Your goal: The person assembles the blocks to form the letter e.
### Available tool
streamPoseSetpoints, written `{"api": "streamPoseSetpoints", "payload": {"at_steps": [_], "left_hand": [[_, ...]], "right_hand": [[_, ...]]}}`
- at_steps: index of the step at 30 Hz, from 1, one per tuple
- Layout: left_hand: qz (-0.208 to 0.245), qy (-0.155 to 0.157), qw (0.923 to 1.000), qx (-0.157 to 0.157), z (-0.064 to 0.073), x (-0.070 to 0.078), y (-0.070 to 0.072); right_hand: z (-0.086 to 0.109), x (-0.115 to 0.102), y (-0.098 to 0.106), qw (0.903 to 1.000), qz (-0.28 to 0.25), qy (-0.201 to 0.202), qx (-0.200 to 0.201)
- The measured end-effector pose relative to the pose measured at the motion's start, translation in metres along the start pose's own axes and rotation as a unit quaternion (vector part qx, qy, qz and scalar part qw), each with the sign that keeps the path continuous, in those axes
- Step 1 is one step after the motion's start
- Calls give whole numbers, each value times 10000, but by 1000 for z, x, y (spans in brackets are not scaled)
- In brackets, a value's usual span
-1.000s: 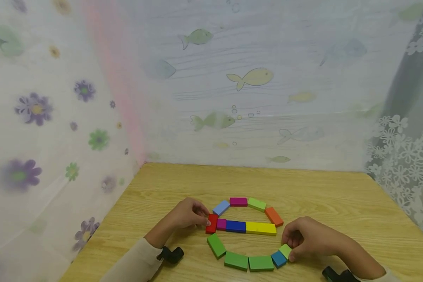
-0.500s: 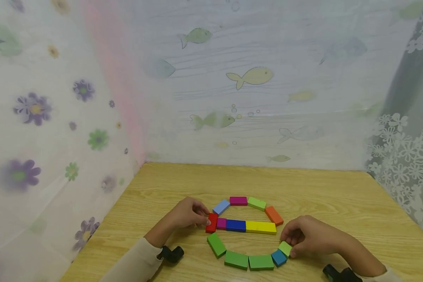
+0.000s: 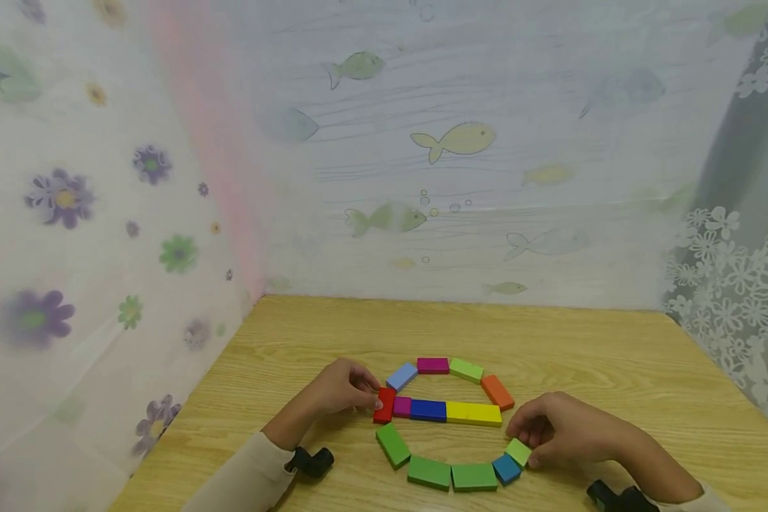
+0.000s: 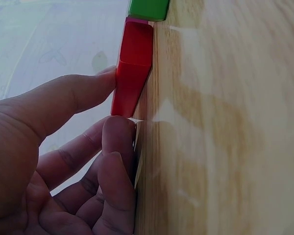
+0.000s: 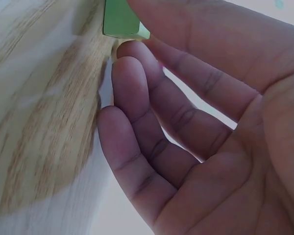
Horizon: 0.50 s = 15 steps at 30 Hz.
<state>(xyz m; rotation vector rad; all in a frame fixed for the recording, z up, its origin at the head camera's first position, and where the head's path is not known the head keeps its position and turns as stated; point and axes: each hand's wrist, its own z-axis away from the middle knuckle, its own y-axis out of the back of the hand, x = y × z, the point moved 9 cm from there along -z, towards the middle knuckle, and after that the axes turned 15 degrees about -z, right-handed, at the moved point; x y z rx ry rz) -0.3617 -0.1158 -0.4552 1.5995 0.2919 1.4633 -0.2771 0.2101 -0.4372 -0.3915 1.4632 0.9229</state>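
Observation:
Flat coloured blocks form a ring on the wooden table, with a straight row across it. My left hand (image 3: 342, 389) holds the red block (image 3: 385, 405) at the row's left end. In the left wrist view, its thumb lies along the red block and the other fingers curl below. At the ring's lower right, my right hand (image 3: 569, 430) pinches a small light green block (image 3: 518, 452) between thumb and index finger. That block sits against a small blue block (image 3: 507, 469). In the right wrist view the thumb covers part of the green block (image 5: 121, 19).
Inside the row are a magenta block (image 3: 402, 407), a dark blue block (image 3: 428, 410) and a yellow block (image 3: 473, 413). An orange block (image 3: 498, 392) ends the upper arc; several green blocks (image 3: 429, 472) make the lower one. Patterned curtains (image 3: 384, 156) stand behind the table (image 3: 333, 327).
My right hand has nudged the light green block very slightly up and to the left. The left hand and the other blocks stay in place.

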Motion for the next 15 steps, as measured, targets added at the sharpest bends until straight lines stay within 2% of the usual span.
{"api": "streamPoseSetpoints", "payload": {"at_steps": [15], "left_hand": [[9, 102, 9999, -25, 2, -1, 0]], "right_hand": [[0, 3, 4, 9999, -19, -96, -20]]}}
